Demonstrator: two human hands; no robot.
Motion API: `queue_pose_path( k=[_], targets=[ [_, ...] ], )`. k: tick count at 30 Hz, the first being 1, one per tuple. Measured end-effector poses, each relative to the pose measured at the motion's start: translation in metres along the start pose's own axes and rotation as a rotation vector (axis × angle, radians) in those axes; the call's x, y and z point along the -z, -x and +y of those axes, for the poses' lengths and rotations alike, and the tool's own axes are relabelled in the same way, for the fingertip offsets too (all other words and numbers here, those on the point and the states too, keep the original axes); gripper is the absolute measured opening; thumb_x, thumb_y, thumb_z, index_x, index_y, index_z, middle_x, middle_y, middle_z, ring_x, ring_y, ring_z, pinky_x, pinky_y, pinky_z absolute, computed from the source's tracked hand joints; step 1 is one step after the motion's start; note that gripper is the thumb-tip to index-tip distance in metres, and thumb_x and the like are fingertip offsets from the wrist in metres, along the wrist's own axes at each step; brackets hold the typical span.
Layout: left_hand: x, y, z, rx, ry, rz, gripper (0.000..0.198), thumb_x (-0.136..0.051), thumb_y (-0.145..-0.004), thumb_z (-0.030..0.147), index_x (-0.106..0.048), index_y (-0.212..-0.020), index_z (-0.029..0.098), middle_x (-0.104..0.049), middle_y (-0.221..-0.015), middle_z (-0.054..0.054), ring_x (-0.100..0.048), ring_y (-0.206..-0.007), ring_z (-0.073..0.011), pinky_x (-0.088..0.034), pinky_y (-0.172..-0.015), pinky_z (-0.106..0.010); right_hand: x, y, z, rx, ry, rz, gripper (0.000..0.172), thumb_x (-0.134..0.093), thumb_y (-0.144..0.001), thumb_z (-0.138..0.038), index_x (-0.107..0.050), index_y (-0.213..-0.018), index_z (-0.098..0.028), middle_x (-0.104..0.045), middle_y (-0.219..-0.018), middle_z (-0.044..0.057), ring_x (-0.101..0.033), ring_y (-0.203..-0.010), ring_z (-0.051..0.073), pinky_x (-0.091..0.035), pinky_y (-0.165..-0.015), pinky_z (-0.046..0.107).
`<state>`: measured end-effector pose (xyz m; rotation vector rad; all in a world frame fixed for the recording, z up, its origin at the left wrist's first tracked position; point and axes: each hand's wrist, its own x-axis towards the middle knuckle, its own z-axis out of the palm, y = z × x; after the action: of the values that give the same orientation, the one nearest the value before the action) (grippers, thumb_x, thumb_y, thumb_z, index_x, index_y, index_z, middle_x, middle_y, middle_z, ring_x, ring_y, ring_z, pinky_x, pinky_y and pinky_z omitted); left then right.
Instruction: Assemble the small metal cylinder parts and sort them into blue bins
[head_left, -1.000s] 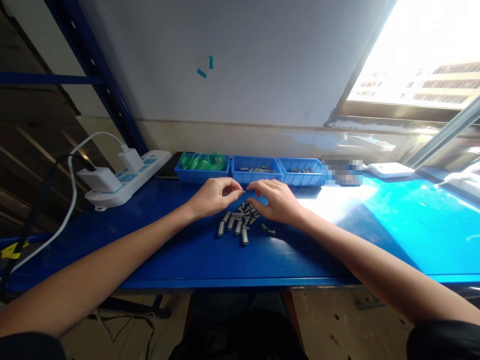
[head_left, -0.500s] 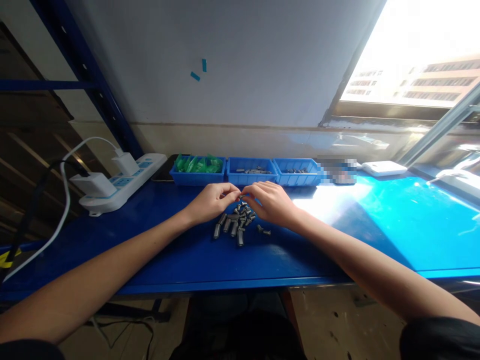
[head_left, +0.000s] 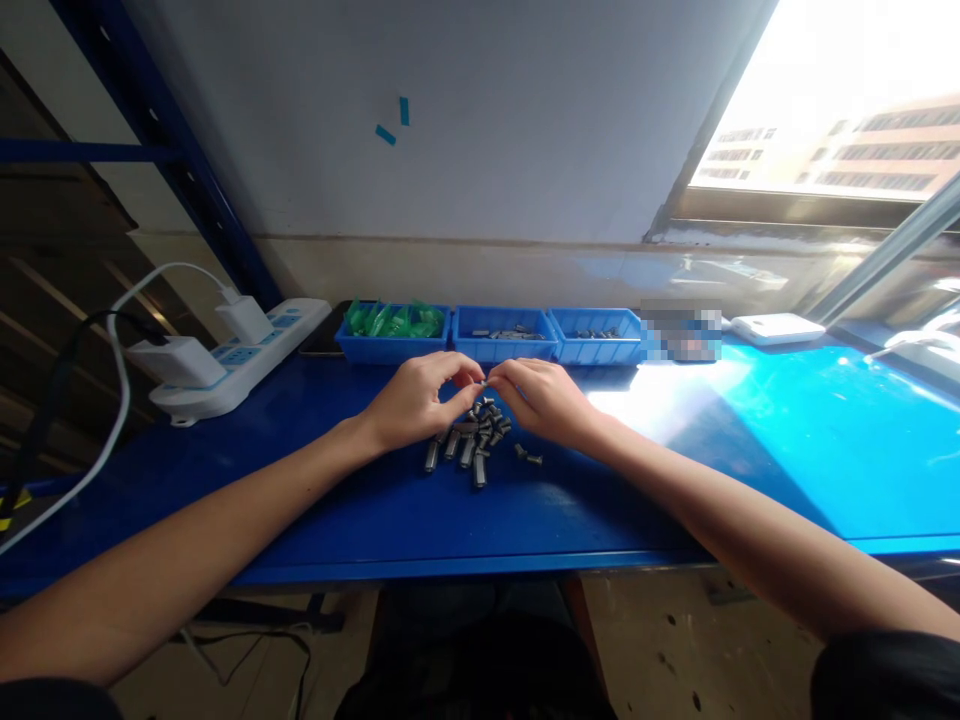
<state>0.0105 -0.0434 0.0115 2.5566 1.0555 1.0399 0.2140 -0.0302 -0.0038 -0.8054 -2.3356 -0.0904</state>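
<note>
My left hand (head_left: 420, 402) and my right hand (head_left: 546, 402) meet fingertip to fingertip above the blue table. Both are closed in a pinch around a small metal part (head_left: 484, 383); the fingers cover most of it, so I cannot tell its exact kind. Just below lies a pile of short screws (head_left: 489, 422). Several hexagonal metal standoffs (head_left: 466, 452) lie at the pile's left and front, one of them (head_left: 480, 470) nearest me. Two loose screws (head_left: 529, 456) rest apart to the right, under my right wrist.
Along the wall stand three blue bins: one with green plastic bags (head_left: 397, 322), a middle bin (head_left: 504, 350) and a right bin (head_left: 600, 350), both with small metal parts. A power strip (head_left: 247, 360) with plugs is at left, a white box (head_left: 777, 328) at right.
The hands stay together at the small part, with the left fingers slightly more arched and the left hand a little nearer the standoffs. The whole view has shifted slightly.
</note>
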Motion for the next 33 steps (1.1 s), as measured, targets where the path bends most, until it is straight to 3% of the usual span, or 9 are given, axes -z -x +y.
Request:
queue_pose_path(
  k=[9,15,19,24,33],
  targets=[
    [-0.001,0.0,-0.002,0.061,0.063,-0.011,0.022,-0.054,-0.087,0.035,-0.064,-0.092,0.015,-0.069,-0.085,-0.003,-0.064,-0.078,-0.0148,-0.048,-0.067,-0.023,0.0,0.0,-0.002,-0.008,-0.003,-0.015,0.015,-0.05,-0.092,-0.028,-0.06,-0.096,-0.017,-0.068,-0.078,0.005,-0.062,-0.072,0.017,-0.041,-0.068,0.027],
    [0.0,0.001,-0.001,0.022,0.033,-0.033,0.025,-0.05,-0.091,0.033,-0.064,-0.103,0.016,-0.071,-0.095,-0.004,-0.065,-0.085,-0.0158,-0.049,-0.079,-0.026,-0.001,0.0,-0.005,-0.032,0.064,-0.052,0.027,-0.039,-0.097,-0.031,-0.06,-0.087,-0.016,-0.066,-0.075,0.007,-0.059,-0.069,0.017,-0.039,-0.066,0.028],
    [0.002,0.001,-0.003,-0.046,-0.1,-0.108,0.027,-0.044,-0.094,0.032,-0.065,-0.101,0.017,-0.07,-0.098,-0.005,-0.063,-0.092,-0.0182,-0.047,-0.083,-0.028,0.001,0.0,-0.006,0.002,0.051,-0.129,0.031,-0.035,-0.098,-0.031,-0.057,-0.083,-0.015,-0.064,-0.075,0.009,-0.058,-0.069,0.018,-0.039,-0.068,0.028],
    [0.001,0.002,-0.004,-0.083,-0.177,-0.226,0.032,-0.034,-0.097,0.029,-0.063,-0.098,0.016,-0.068,-0.094,-0.006,-0.061,-0.086,-0.018,-0.046,-0.078,-0.028,0.002,0.0,-0.009,0.0,0.015,-0.182,0.027,-0.034,-0.098,-0.027,-0.054,-0.083,-0.016,-0.062,-0.076,0.008,-0.057,-0.07,0.017,-0.039,-0.069,0.027],
    [0.003,0.005,0.005,-0.095,-0.182,-0.214,0.026,-0.033,-0.097,0.025,-0.055,-0.085,0.018,-0.06,-0.082,-0.004,-0.055,-0.075,-0.0166,-0.043,-0.07,-0.027,0.008,-0.001,-0.015,0.053,-0.077,-0.187,0.027,-0.035,-0.096,-0.022,-0.045,-0.072,-0.02,-0.053,-0.068,0.003,-0.046,-0.063,0.014,-0.034,-0.062,0.026]
  ],
)
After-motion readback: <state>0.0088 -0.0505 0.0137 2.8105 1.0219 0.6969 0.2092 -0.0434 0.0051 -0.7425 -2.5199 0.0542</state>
